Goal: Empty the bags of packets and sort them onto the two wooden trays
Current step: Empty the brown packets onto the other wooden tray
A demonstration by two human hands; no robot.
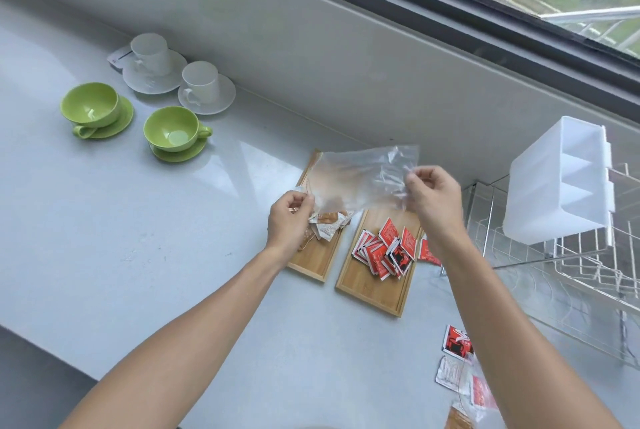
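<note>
Both forearms reach forward, the left hand and right hand each with fingers pinched on the clear bag, seemingly empty, above the left tray.

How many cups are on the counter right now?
4: two green cups on green saucers at left, two white cups on white saucers behind them. None seem hidden.

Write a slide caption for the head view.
Both hands tip a clear bag of brown packets onto the left tray.
</note>
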